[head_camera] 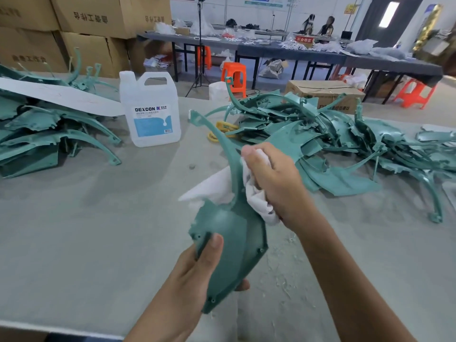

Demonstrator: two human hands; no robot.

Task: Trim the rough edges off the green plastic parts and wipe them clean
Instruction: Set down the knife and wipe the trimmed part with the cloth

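Person is standing at a grey table (86, 218), working one part (232, 233) held up over the near-middle of the table.

- Left hand (195, 277) is gripping the part's broad lower panel: the thumb is lying across the near face and the fingers are curling under the back edge, with one fingertip showing below.
- Right hand (274, 181) is clutching a white cloth (259, 201). The fingers are bunched round it and are pressing it against the part's thin curved arm, where the arm meets the panel. A flap of cloth is sticking out on the far left side of the arm.
- The part's arm is rising up and away, and its tip is ending near the jug (150, 109).
- The jug is standing upright on the table, clear and white-capped, with a blue label reading DEXCON.
- A left pile (37, 129) of green parts is carrying a white sheet (56, 95) on top.
- A larger right pile (320, 134) is spreading across the far right of the table.
- A yellow-handled tool (222, 129) is lying at the right pile's near-left edge, partly buried. Its type is unclear.
- Pale shavings (283, 275) are lying scattered on the table under the right forearm.
- Cardboard boxes (98, 21) are standing stacked behind the table.
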